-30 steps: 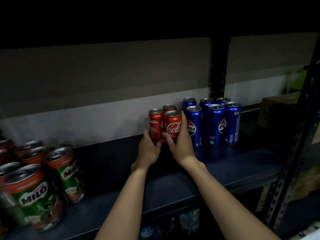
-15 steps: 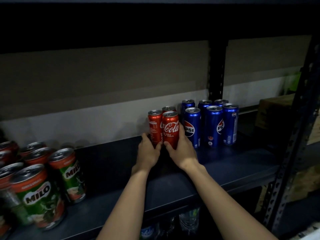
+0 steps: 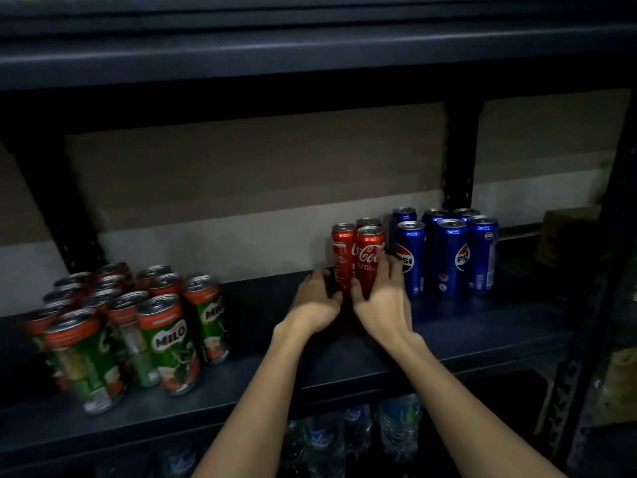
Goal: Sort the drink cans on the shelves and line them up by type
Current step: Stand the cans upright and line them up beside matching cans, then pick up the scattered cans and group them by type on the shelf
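- On the far left of the dark shelf (image 3: 241, 384) I see a cluster of green-and-red Milo cans (image 3: 169, 343), all upright and packed close, the nearest ones blurred at the edge of my view.
- Between that cluster and the hands, the shelf board runs back to a pale wall (image 3: 224, 243).
- My left hand (image 3: 315, 303) reaches in at the base of the red cola cans (image 3: 358, 257), fingers curled against the leftmost can's lower side; I cannot tell whether it truly clasps it or only presses.
- Those three red cans stand upright, touching one another, two in front and one behind.
- My right hand (image 3: 382, 301) wraps the front right red can low down, thumb on its front and fingers reaching up along its right side, between it and the neighbouring blue can.
- Just beside the red group stand six blue Pepsi cans (image 3: 450, 257), upright in two rows of three.
- Behind them rises a black shelf post (image 3: 460, 160).
- Below the board, water bottles (image 3: 396, 429) show dimly.
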